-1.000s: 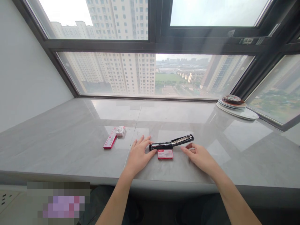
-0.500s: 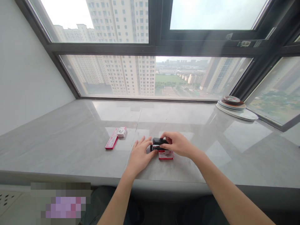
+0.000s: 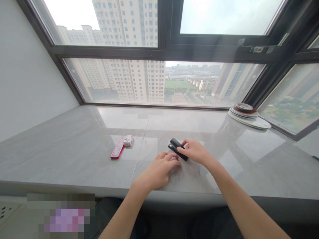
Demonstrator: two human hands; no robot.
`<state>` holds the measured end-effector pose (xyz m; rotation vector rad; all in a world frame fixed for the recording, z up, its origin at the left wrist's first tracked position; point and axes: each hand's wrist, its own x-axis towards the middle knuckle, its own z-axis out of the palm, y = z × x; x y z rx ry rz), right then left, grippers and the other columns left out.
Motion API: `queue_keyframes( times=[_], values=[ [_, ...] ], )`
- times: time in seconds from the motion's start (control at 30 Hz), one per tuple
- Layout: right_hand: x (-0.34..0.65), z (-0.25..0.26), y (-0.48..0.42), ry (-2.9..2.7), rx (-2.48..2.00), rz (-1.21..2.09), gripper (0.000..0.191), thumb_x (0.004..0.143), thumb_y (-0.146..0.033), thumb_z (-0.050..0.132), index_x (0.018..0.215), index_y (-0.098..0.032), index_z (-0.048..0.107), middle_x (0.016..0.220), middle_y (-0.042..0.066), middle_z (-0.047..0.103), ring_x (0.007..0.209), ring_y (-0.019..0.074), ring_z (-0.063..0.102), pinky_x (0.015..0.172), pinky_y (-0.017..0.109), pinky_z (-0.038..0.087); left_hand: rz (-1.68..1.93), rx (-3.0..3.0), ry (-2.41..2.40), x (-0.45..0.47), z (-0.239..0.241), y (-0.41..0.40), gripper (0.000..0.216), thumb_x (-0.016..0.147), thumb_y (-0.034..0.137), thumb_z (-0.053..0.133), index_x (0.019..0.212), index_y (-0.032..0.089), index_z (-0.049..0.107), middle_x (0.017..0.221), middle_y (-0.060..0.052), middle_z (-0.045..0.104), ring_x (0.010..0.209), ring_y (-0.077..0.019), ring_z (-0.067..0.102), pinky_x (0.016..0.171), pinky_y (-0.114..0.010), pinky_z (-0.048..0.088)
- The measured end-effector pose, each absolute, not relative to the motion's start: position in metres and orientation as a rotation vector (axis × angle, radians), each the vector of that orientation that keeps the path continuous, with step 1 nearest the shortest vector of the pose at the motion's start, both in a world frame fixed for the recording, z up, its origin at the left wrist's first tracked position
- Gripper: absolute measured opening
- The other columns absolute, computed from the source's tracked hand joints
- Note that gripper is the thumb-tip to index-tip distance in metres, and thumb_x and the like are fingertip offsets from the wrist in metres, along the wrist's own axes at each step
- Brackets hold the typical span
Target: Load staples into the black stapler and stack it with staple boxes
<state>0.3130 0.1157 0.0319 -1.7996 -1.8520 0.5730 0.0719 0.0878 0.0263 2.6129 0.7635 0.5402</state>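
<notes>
My right hand (image 3: 195, 152) is closed on a black stapler (image 3: 176, 143), thumb and fingers pinching its rear half. The stapler lies at a slant on the counter, its front end pointing away and to the left. Just in front of it, my left hand (image 3: 163, 167) curls its fingers over a small red-and-white box (image 3: 174, 158). Almost all of that box is hidden under the hand; only a sliver shows by the fingertips.
To the left lie flat red-and-white boxes (image 3: 117, 151) with a small white box (image 3: 128, 140) against them. A stack of plates (image 3: 245, 116) stands in the right corner by the window. The glossy grey counter (image 3: 74, 159) has its front edge near me.
The stapler has moved off the small red-and-white box and turned to a slant. My left hand has left the stapler's front and come over the box, its fingers now curled.
</notes>
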Motion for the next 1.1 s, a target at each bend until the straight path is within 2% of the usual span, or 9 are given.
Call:
queue_keyframes(
  times=[0.13,0.23,0.3,0.43,0.5,0.87,1.03,1.1],
  values=[
    [0.322,0.022,0.106,-1.783,-1.85,0.707,0.05,0.089,-0.07,0.059,0.08,-0.02,0.06,0.064,0.001,0.065,0.058,0.0158,0.056,0.053,0.027,0.034,0.498,2.451,0.954,0.043,0.027,0.11,0.065,0.082,0.013,0.06,0.142,0.039,0.058,0.14,-0.005,0.056,0.128,-0.0287,0.054,0.11,-0.044,0.048],
    [0.322,0.014,0.095,-1.714,-1.82,0.927,0.055,0.093,-0.076,0.048,0.086,-0.022,0.055,0.051,-0.003,0.056,0.045,0.0132,0.048,0.048,0.026,0.032,0.457,2.324,1.043,0.025,0.027,0.123,0.065,0.079,0.037,0.076,0.141,0.037,0.06,0.137,-0.006,0.055,0.128,-0.0302,0.055,0.108,-0.043,0.049],
    [0.317,0.01,0.089,-1.68,-1.777,1.063,0.054,0.095,-0.076,0.044,0.091,-0.023,0.05,0.045,-0.006,0.052,0.038,0.0118,0.042,0.043,0.024,0.03,0.481,2.279,1.056,0.022,0.025,0.127,0.068,0.076,0.043,0.08,0.142,0.037,0.06,0.133,-0.006,0.059,0.126,-0.0297,0.055,0.108,-0.042,0.048],
    [0.297,0.004,0.085,-1.631,-1.682,1.23,0.053,0.095,-0.077,0.045,0.097,-0.024,0.046,0.045,-0.006,0.055,0.033,0.0117,0.042,0.035,0.022,0.027,0.548,2.191,1.005,0.032,0.02,0.13,0.089,0.077,0.04,0.081,0.157,0.037,0.041,0.133,-0.004,0.062,0.118,-0.0259,0.057,0.107,-0.04,0.048],
    [0.284,0.002,0.086,-1.592,-1.645,1.257,0.054,0.094,-0.078,0.046,0.099,-0.024,0.046,0.047,-0.006,0.056,0.033,0.0126,0.046,0.033,0.022,0.029,0.55,2.163,0.985,0.039,0.017,0.131,0.094,0.077,0.039,0.081,0.16,0.037,0.036,0.135,-0.003,0.062,0.116,-0.0254,0.057,0.106,-0.04,0.048],
    [0.266,-0.008,0.087,-1.491,-1.645,1.069,0.054,0.095,-0.075,0.048,0.099,-0.022,0.051,0.047,-0.006,0.058,0.032,0.0134,0.049,0.032,0.021,0.031,0.701,2.17,1.014,0.05,0.004,0.13,0.078,0.076,0.042,0.083,0.148,0.035,0.053,0.131,-0.004,0.066,0.122,-0.027,0.058,0.109,-0.04,0.045],
    [0.263,-0.006,0.083,-1.427,-1.667,1.047,0.061,0.095,-0.074,0.051,0.121,-0.019,0.054,0.05,-0.005,0.06,0.034,0.0154,0.052,0.034,0.023,0.035,0.754,2.188,1.052,0.055,0.0,0.125,0.076,0.077,0.044,0.084,0.146,0.036,0.055,0.127,-0.005,0.067,0.122,-0.0277,0.059,0.109,-0.041,0.046],
    [0.263,-0.003,0.082,-1.414,-1.661,1.06,0.066,0.095,-0.073,0.052,0.133,-0.018,0.051,0.05,-0.005,0.06,0.034,0.0163,0.053,0.034,0.023,0.036,0.773,2.204,1.036,0.057,0.002,0.123,0.081,0.075,0.047,0.086,0.149,0.036,0.052,0.132,-0.005,0.064,0.124,-0.0281,0.057,0.109,-0.041,0.046]
  ],
)
